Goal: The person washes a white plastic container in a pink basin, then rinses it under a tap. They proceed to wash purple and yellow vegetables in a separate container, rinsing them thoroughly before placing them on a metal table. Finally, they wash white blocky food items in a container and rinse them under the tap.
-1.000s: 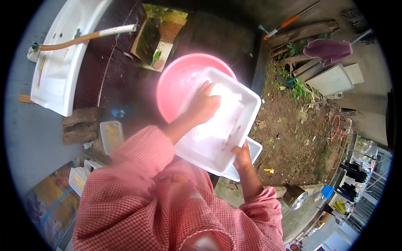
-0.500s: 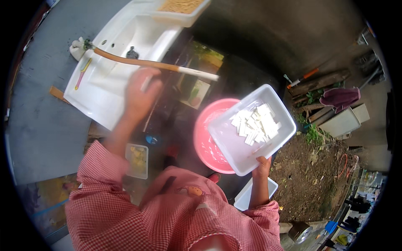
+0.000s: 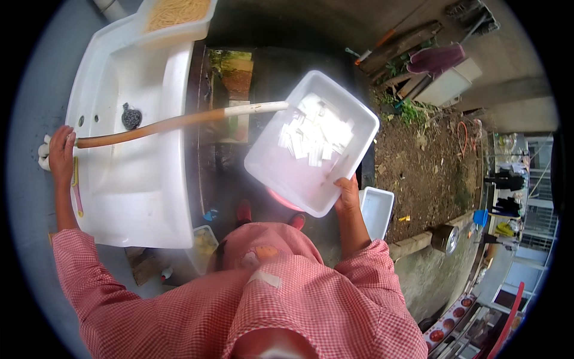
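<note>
My right hand (image 3: 347, 196) grips the near edge of a white plastic tub (image 3: 281, 170), thumb over the rim. White flat strips (image 3: 317, 131) lie heaped in the tub, which is held tilted above a pink basin (image 3: 282, 198), now mostly covered. At the far left, my left hand (image 3: 61, 152) is closed around the tap where the hose begins; its fingers hide most of the fitting. A white wrapped lump (image 3: 43, 154) shows beside the fingers. The brown hose (image 3: 161, 127) crosses the sink, and its white end reaches the tub's left rim.
A white sink (image 3: 131, 203) holds a dark scouring pad (image 3: 131, 116); a pink-and-yellow peeler-like tool (image 3: 78, 188) lies on its edge. Another tub with pale strips (image 3: 179, 13) rests at the sink's far end. A white tray (image 3: 376, 210) stands right of my feet, beside bare soil (image 3: 418, 161).
My left hand has moved left from above the sink to the tap. The tub in my right hand has come under the hose's end, covering more of the pink basin. The view has turned.
</note>
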A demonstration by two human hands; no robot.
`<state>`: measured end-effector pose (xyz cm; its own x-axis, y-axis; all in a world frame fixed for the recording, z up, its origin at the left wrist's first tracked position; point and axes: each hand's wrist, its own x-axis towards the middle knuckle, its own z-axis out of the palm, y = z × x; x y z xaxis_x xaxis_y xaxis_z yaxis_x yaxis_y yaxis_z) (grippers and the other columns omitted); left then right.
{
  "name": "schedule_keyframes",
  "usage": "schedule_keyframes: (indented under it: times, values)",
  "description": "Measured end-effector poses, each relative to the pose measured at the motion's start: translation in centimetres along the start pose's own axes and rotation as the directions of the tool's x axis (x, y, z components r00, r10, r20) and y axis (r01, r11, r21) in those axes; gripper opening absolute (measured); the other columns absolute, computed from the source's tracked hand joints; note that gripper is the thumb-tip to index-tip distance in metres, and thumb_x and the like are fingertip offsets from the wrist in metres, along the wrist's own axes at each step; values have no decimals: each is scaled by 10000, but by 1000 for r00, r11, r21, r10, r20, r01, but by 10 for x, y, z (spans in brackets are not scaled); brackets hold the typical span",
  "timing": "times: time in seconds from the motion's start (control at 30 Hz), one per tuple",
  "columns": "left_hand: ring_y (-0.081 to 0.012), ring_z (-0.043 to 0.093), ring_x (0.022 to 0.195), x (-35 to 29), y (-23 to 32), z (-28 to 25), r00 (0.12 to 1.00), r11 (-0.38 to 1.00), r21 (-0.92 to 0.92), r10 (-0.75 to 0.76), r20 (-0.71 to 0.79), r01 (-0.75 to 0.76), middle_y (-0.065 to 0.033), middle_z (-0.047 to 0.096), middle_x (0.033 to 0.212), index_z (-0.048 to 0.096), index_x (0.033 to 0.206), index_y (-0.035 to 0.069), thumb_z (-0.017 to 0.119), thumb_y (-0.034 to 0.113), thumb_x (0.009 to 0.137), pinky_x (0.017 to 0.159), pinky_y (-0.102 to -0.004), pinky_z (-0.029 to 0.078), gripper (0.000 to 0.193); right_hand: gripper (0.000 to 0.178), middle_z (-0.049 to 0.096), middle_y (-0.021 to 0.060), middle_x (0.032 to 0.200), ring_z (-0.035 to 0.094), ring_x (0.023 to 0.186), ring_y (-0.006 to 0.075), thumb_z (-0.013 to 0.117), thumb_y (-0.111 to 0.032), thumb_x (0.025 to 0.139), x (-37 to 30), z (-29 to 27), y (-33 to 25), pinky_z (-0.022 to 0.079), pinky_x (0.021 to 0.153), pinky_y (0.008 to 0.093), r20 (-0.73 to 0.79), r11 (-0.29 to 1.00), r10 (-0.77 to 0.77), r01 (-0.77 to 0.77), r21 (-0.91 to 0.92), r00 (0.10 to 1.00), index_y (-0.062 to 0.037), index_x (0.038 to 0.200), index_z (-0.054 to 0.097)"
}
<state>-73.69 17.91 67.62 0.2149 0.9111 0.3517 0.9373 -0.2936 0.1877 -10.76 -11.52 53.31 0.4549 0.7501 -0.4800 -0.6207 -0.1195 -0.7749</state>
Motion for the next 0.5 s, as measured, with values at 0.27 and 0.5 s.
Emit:
schedule_keyframes:
  times: [0.27,0.5]
  values:
    - [-290,518,1121,17,-22,11,998,984,174,-43,-36,49,-138,565,1206,605,1121,32,529,242,922,934,-354,394,299,666,540,136,1044,578,906,285,445,68,578,-21,-17,7,518,796,408,-103,987,-94,106,118,990,-20,1237,401]
    - [-318,455,1172,-66,321,86,861,721,-556,508,19,-413,-149,519,1223,506,1206,16,556,182,856,992,-388,338,390,566,543,82,1010,572,836,181,418,79,687,-46,-78,6,503,709,291,-269,976,-177,204,76,947,-15,1245,418]
